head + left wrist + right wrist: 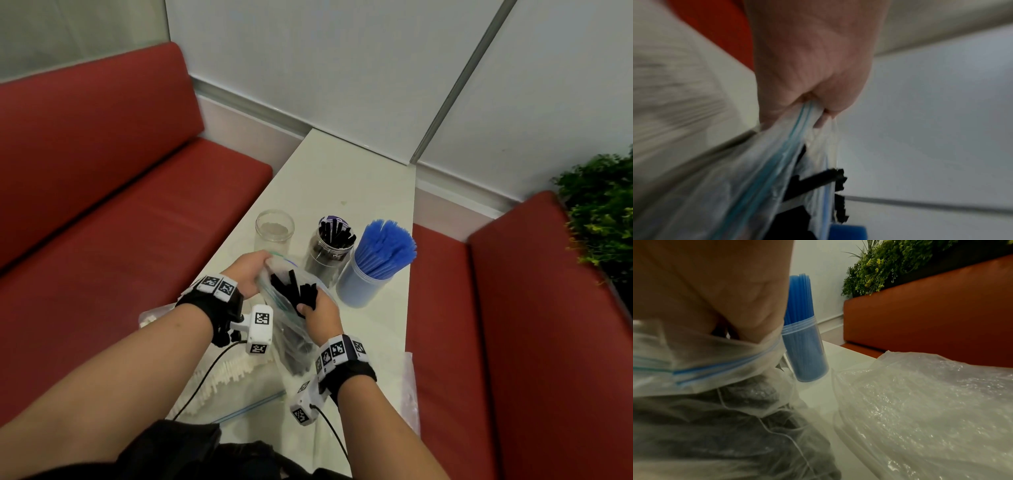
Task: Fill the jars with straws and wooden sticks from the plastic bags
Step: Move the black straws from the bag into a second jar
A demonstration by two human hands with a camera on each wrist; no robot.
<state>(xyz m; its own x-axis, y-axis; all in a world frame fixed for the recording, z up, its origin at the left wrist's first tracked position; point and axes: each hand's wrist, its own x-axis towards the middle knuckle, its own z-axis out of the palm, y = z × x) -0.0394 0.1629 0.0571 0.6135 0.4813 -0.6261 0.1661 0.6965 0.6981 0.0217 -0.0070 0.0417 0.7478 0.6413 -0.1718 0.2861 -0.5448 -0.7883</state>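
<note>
A white table (342, 164) stands between two red benches (120, 205), and a green plant (603, 212) grows behind the bench on the right side. On the near part of the table lie a bag of white sticks (226, 373) and an empty crumpled bag (931, 402).

The zip bag (291, 329) with black straws is held up over the table, between both hands. The left hand (245, 274) pinches the top edge of this bag at the blue zip line, and so the mouth is open. The right hand (320, 317) is inside the mouth, and its fingers are closed around a bunch of black straws (296, 286) whose ends stick out upward.

Behind the bag stand three jars close together. The blue jar (363, 284) is full of blue straws. The middle jar (327, 255) already has some black straws and seems to have room for more. The empty jar (274, 229) stands at the left.

I think the step now is to lift the bunch out and put it in the middle jar. To do it well, the left hand should hold the mouth wide and steady, and the right hand should pull straight up, so no straw catches on the zip edge. The bunch should stay tight and parallel, then go vertical over the jar before it is released, without pushing the blue jar just beside.
</note>
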